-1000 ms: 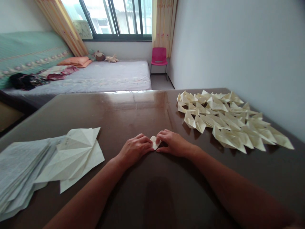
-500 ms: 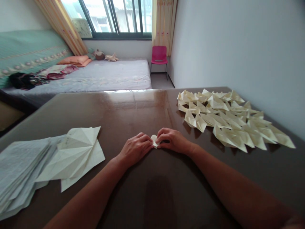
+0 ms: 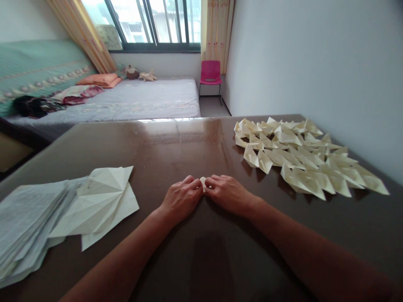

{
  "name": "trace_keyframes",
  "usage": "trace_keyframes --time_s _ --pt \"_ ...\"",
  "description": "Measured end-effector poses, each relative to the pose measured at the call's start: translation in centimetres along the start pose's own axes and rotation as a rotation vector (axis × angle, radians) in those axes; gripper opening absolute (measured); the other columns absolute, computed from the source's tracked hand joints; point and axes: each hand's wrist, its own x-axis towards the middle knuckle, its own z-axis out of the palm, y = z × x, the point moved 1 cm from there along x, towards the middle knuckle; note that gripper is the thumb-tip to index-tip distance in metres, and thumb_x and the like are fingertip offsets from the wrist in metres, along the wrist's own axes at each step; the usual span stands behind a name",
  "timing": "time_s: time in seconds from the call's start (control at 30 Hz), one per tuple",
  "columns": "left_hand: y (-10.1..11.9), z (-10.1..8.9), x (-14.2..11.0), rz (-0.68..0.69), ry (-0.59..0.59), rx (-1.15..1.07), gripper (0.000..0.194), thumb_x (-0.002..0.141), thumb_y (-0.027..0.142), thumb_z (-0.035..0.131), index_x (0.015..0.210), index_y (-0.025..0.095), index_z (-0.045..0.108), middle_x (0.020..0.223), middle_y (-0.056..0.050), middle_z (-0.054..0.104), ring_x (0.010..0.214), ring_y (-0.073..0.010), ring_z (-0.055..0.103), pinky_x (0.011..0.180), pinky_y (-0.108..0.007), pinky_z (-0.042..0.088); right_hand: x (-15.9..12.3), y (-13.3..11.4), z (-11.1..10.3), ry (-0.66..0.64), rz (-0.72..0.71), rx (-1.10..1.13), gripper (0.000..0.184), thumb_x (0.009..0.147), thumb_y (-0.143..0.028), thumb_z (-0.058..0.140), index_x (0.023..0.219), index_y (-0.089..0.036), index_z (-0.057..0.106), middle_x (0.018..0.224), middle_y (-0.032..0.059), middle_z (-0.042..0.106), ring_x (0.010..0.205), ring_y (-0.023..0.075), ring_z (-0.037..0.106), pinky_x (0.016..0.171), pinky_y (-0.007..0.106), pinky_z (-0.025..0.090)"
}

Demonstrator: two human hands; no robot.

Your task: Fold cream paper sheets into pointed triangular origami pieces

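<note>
A small folded piece of cream paper (image 3: 203, 180) lies at the middle of the brown table, mostly covered by my fingers. My left hand (image 3: 183, 193) is closed on its left side, fingers curled and pressed together. From the other side my right hand (image 3: 228, 191) grips the same paper, its fingers bent and the fingertips almost meeting those of the left. Only the paper's far tip shows between the two hands; how it is folded there is hidden.
Several folded paper boats (image 3: 302, 155) stand in rows at the right, near the wall. Creased cream sheets (image 3: 103, 197) and a stack of printed paper (image 3: 28, 222) lie at the left. Past the glossy table (image 3: 163, 147) are a bed (image 3: 157, 96) and a pink chair (image 3: 210, 73).
My right hand has turned and its fingers have curled in closer to the left hand. Less of the folded paper shows now. My left hand has barely moved.
</note>
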Motion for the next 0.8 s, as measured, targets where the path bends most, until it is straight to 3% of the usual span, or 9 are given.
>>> trace_keyframes --time_s 0.13,0.27,0.33,0.47,0.57,0.7,0.8 --pt "-1.1 0.6 -0.2 -0.010 0.028 -0.145 0.026 0.095 0.031 0.043 0.084 0.022 0.065 0.092 -0.002 0.065 0.088 -0.0157 0.055 0.071 -0.026 0.046 -0.1 0.7 0.6 0.039 0.033 0.114 0.022 0.095 -0.024 0.046 0.088 -0.016 0.066 0.095 0.0083 0.062 0.087 0.0169 0.057 0.076 0.028 0.044" --pt "-2.2 1.5 -0.2 -0.095 0.115 -0.353 0.021 0.092 0.037 0.050 0.088 0.024 0.066 0.103 -0.001 0.064 0.094 -0.0151 0.056 0.085 -0.029 0.047 -0.3 2.8 1.5 0.126 0.066 0.558 0.018 0.088 -0.035 0.058 0.088 -0.020 0.068 0.098 0.0033 0.063 0.081 0.0116 0.060 0.073 0.023 0.045" --pt "-2.0 1.7 -0.1 -0.138 0.149 -0.374 0.021 0.088 0.040 0.056 0.099 0.025 0.064 0.108 -0.003 0.062 0.098 -0.0179 0.056 0.086 -0.032 0.047 -0.3 3.2 2.0 0.187 0.157 0.682 0.020 0.083 -0.036 0.064 0.096 -0.021 0.067 0.104 0.0034 0.061 0.072 0.0092 0.059 0.070 0.023 0.046" --pt "-1.0 1.7 -0.1 -0.211 0.143 -0.378 0.052 0.079 0.043 0.066 0.125 0.025 0.050 0.112 -0.005 0.062 0.101 -0.0223 0.055 0.086 -0.037 0.049 0.0 2.8 2.5 0.214 0.351 0.648 0.051 0.075 -0.032 0.072 0.123 -0.022 0.056 0.106 0.0042 0.061 0.068 0.0101 0.055 0.068 0.026 0.046" --pt "-1.1 1.9 0.0 -0.277 0.178 -0.454 0.059 0.075 0.040 0.071 0.127 0.024 0.048 0.106 -0.004 0.064 0.092 -0.0196 0.059 0.082 -0.035 0.050 0.0 2.5 2.6 0.183 0.378 0.749 0.051 0.075 -0.030 0.071 0.124 -0.023 0.056 0.091 0.0000 0.064 0.067 0.0109 0.055 0.066 0.024 0.045" --pt "-1.8 2.3 0.0 -0.344 0.263 -0.599 0.028 0.085 0.035 0.062 0.109 0.023 0.060 0.086 0.001 0.065 0.071 -0.0118 0.058 0.068 -0.024 0.049 0.0 2.9 2.8 0.274 0.346 0.887 0.022 0.084 -0.031 0.061 0.104 -0.021 0.066 0.085 -0.0005 0.068 0.072 0.0123 0.059 0.068 0.024 0.045" --pt "-1.9 2.1 0.0 -0.265 0.337 -0.560 0.016 0.088 0.035 0.058 0.094 0.024 0.067 0.086 0.000 0.067 0.079 -0.0132 0.059 0.072 -0.024 0.048 0.1 2.9 2.7 0.325 0.261 0.803 0.018 0.089 -0.032 0.057 0.097 -0.021 0.070 0.090 0.0023 0.070 0.082 0.0149 0.061 0.078 0.027 0.046"
